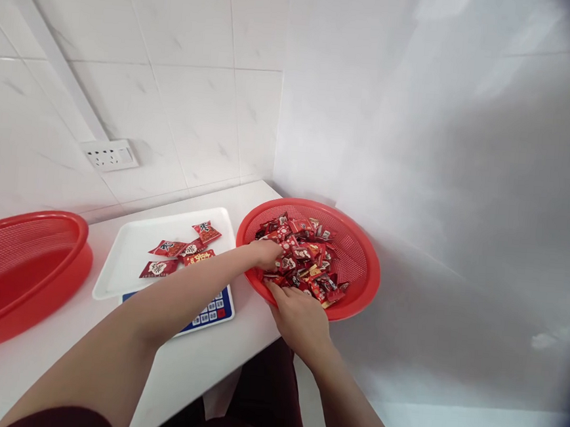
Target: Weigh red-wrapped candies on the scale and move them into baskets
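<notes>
A red mesh basket point(356, 245) at the counter's right corner holds several red-wrapped candies point(306, 254). My left hand point(266, 253) reaches into the basket, fingers curled down onto the candies at its left side. My right hand point(299, 316) rests on the basket's near rim, fingers bent over the edge. A white scale tray point(128, 254) to the left carries several candy packets point(183, 251). The scale's blue keypad point(211, 313) shows under my left forearm.
A second, larger red mesh basket point(14, 271) sits at the counter's left end. A white wall socket point(109, 153) is on the tiled wall behind. The counter's front edge point(233, 367) runs just below my arms, with a plain white wall to the right.
</notes>
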The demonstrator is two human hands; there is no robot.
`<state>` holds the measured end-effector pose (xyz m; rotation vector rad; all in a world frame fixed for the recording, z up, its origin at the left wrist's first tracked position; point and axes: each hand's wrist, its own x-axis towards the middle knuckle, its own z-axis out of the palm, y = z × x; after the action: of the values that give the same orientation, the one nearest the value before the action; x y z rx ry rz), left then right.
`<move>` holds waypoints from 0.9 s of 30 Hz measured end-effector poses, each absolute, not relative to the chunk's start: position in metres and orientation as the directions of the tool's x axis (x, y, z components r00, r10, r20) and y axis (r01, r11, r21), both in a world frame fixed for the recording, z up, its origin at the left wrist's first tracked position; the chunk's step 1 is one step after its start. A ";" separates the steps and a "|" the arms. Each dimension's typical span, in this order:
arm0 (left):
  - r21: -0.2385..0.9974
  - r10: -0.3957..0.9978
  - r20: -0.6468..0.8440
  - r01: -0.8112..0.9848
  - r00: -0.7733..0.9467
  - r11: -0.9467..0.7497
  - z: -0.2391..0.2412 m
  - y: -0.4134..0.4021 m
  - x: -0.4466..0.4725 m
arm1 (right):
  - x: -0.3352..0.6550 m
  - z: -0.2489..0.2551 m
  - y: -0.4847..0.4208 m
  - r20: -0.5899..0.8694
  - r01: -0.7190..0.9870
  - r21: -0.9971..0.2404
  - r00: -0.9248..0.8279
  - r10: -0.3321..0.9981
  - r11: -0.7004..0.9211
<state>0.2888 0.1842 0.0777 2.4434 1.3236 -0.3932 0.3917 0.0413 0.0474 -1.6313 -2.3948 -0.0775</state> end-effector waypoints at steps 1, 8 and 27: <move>0.185 0.764 -0.344 0.837 0.546 -0.516 0.085 0.186 0.286 | 0.392 0.047 0.041 0.227 0.922 -0.087 -0.349 0.909 0.376; 0.338 0.901 -0.015 0.850 0.433 -0.403 0.144 0.187 0.201 | 0.394 0.042 0.041 0.250 0.922 -0.043 -0.362 0.898 0.384; 0.886 0.610 0.309 0.453 -0.729 0.093 0.039 -0.029 0.006 | 0.394 0.035 0.047 0.182 0.957 0.034 -0.288 0.940 0.287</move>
<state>0.0060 -0.0287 0.0385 1.0878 2.2160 1.7110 0.3943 0.0470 0.0355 -1.7926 -2.4156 -0.2062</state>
